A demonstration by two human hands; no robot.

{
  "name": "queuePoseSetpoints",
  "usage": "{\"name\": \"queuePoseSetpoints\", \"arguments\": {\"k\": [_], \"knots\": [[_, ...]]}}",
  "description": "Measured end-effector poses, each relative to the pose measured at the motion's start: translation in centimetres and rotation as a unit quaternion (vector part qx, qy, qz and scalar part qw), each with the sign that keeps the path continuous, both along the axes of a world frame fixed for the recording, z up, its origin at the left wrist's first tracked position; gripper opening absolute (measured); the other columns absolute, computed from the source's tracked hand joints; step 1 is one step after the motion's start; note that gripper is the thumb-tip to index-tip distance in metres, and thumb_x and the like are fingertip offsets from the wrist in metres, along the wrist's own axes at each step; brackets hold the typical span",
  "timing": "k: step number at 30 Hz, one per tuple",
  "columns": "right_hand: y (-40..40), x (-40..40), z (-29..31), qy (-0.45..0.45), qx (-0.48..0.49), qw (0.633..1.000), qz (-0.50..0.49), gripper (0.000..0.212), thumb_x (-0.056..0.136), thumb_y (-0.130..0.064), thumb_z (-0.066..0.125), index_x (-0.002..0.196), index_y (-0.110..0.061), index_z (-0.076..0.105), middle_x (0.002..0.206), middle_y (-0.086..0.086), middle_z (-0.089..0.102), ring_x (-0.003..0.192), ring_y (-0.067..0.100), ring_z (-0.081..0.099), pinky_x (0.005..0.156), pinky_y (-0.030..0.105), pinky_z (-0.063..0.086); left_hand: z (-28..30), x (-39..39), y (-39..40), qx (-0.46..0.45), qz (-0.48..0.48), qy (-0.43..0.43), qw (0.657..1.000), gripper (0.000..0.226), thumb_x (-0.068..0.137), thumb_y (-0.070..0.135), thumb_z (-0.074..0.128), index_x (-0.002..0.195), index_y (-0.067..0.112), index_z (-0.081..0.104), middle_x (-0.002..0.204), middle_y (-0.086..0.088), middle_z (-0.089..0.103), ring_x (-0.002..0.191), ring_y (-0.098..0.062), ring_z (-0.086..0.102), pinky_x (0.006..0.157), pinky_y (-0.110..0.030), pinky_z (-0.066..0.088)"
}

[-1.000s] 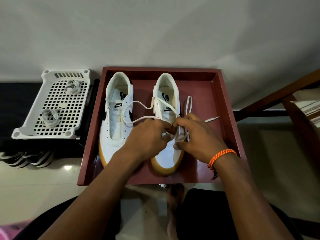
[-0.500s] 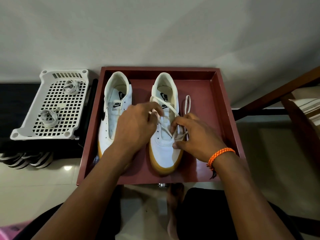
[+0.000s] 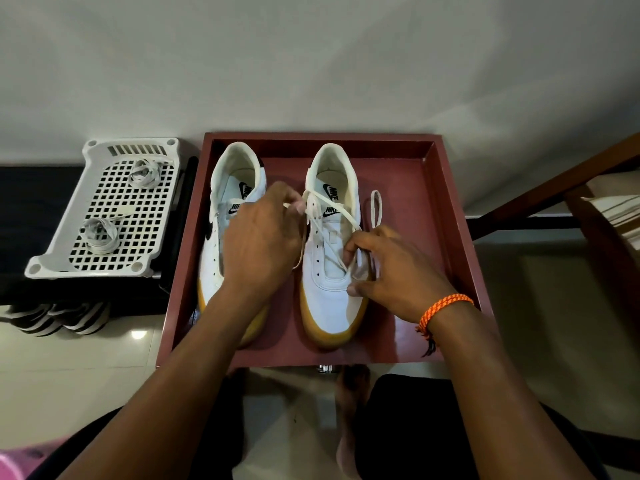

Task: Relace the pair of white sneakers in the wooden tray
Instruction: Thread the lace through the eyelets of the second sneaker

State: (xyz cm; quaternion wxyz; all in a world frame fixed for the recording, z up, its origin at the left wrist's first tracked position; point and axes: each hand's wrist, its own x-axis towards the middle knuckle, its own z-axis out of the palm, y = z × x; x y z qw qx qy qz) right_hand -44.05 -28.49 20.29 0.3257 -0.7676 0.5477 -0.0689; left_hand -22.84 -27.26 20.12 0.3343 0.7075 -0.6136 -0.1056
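Note:
Two white sneakers with gum soles stand side by side in the reddish wooden tray (image 3: 446, 216), toes toward me. The right sneaker (image 3: 329, 271) has a cream lace (image 3: 341, 211) crossing its tongue; a loop of that lace lies on the tray floor to its right. My left hand (image 3: 263, 244) pinches one lace end by the sneaker's upper left eyelets and covers much of the left sneaker (image 3: 235, 174), which has no lace. My right hand (image 3: 391, 271), with an orange wristband, grips the lace at the sneaker's right side near the lower eyelets.
A white perforated plastic rack (image 3: 104, 216) stands left of the tray with two coiled grey laces (image 3: 102, 233) on it. Striped footwear (image 3: 59, 317) lies below it on the tiled floor. Dark wooden furniture (image 3: 588, 209) is at the right. My knees are below the tray.
My left hand has moved from the lower eyelets up toward the top of the right sneaker, drawing the lace end with it. My right hand has stayed at the sneaker's right side.

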Motion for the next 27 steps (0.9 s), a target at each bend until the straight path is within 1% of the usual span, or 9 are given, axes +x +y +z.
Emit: {"name": "queuePoseSetpoints", "arguments": {"k": [3, 5, 7, 9, 12, 16, 20, 23, 27], "knots": [[0.1, 0.0, 0.0, -0.005, 0.002, 1.000, -0.003, 0.046, 0.073, -0.033, 0.093, 0.102, -0.044, 0.059, 0.113, -0.016, 0.052, 0.099, 0.014, 0.062, 0.085, 0.044, 0.059, -0.1, -0.1, 0.1, 0.000, 0.008, 0.009, 1.000, 0.010, 0.106, 0.027, 0.055, 0.104, 0.024, 0.065, 0.068, 0.005, 0.069, 0.060, -0.020, 0.065, 0.060, -0.047, 0.056], [0.0, 0.0, -0.1, -0.004, 0.001, 1.000, -0.004, 0.047, 0.073, -0.033, 0.093, 0.103, -0.044, 0.058, 0.113, -0.016, 0.051, 0.099, 0.015, 0.061, 0.085, 0.044, 0.058, -0.4, -0.6, 0.4, 0.062, -0.072, 0.046, 0.994, 0.015, 0.103, 0.021, 0.056, 0.107, 0.030, 0.067, 0.060, 0.005, 0.068, 0.055, -0.013, 0.066, 0.061, -0.041, 0.057], [0.0, 0.0, -0.1, 0.007, -0.001, 1.000, -0.001, 0.048, 0.073, -0.035, 0.092, 0.105, -0.045, 0.057, 0.112, -0.015, 0.049, 0.098, 0.017, 0.060, 0.084, 0.045, 0.058, -0.5, -1.4, 0.9, 0.152, -0.164, 0.070, 0.972, 0.019, 0.103, 0.022, 0.060, 0.108, 0.035, 0.072, 0.059, 0.006, 0.069, 0.055, -0.009, 0.068, 0.066, -0.037, 0.059], [-0.1, 0.1, -0.1, 0.013, -0.005, 1.000, 0.004, 0.049, 0.073, -0.036, 0.092, 0.106, -0.045, 0.056, 0.112, -0.014, 0.049, 0.098, 0.019, 0.060, 0.083, 0.045, 0.058, -0.8, -2.0, 1.2, 0.203, -0.194, 0.013, 0.960, 0.011, 0.101, 0.032, 0.066, 0.104, 0.037, 0.076, 0.073, 0.005, 0.073, 0.068, -0.015, 0.071, 0.072, -0.040, 0.060], [-0.1, 0.2, -0.1, 0.013, -0.004, 1.000, 0.005, 0.046, 0.074, -0.036, 0.092, 0.103, -0.044, 0.057, 0.112, -0.014, 0.049, 0.097, 0.018, 0.060, 0.081, 0.045, 0.058, -1.2, -2.5, 1.2, 0.197, -0.168, -0.055, 0.964, 0.008, 0.100, 0.040, 0.069, 0.101, 0.037, 0.076, 0.088, 0.004, 0.075, 0.085, -0.023, 0.070, 0.074, -0.043, 0.059], [-0.1, 0.0, -0.1, 0.015, -0.001, 1.000, 0.012, 0.046, 0.075, -0.034, 0.091, 0.106, -0.042, 0.058, 0.111, -0.013, 0.048, 0.096, 0.018, 0.059, 0.081, 0.045, 0.058, -1.1, -2.1, 1.0, 0.155, -0.140, -0.060, 0.976, 0.011, 0.103, 0.040, 0.062, 0.098, 0.034, 0.070, 0.084, 0.005, 0.071, 0.083, -0.025, 0.068, 0.073, -0.044, 0.057], [-0.1, 0.2, 0.0, 0.015, -0.004, 1.000, 0.011, 0.043, 0.076, -0.035, 0.091, 0.102, -0.041, 0.059, 0.110, -0.014, 0.048, 0.096, 0.018, 0.059, 0.082, 0.045, 0.057, -1.4, -0.6, 0.2, 0.131, -0.155, 0.001, 0.979, 0.013, 0.105, 0.026, 0.060, 0.095, 0.031, 0.065, 0.078, 0.013, 0.067, 0.076, -0.020, 0.067, 0.071, -0.048, 0.057], [-0.1, 0.1, -0.1, 0.012, -0.002, 1.000, 0.008, 0.042, 0.075, -0.034, 0.091, 0.102, -0.040, 0.060, 0.110, -0.014, 0.048, 0.097, 0.017, 0.059, 0.082, 0.045, 0.057, -1.1, -0.3, 0.0, 0.138, -0.166, 0.067, 0.974, 0.017, 0.107, 0.018, 0.057, 0.093, 0.024, 0.064, 0.069, 0.009, 0.066, 0.061, -0.015, 0.065, 0.066, -0.049, 0.059], [-0.1, 0.1, -0.1, 0.000, 0.004, 1.000, 0.003, 0.042, 0.074, -0.032, 0.093, 0.100, -0.040, 0.061, 0.110, -0.014, 0.049, 0.098, 0.017, 0.059, 0.083, 0.046, 0.057, -0.4, -0.3, 0.0, 0.167, -0.149, 0.182, 0.958, 0.022, 0.111, 0.011, 0.050, 0.092, 0.011, 0.062, 0.070, -0.003, 0.069, 0.057, -0.017, 0.070, 0.061, -0.035, 0.061]]}}
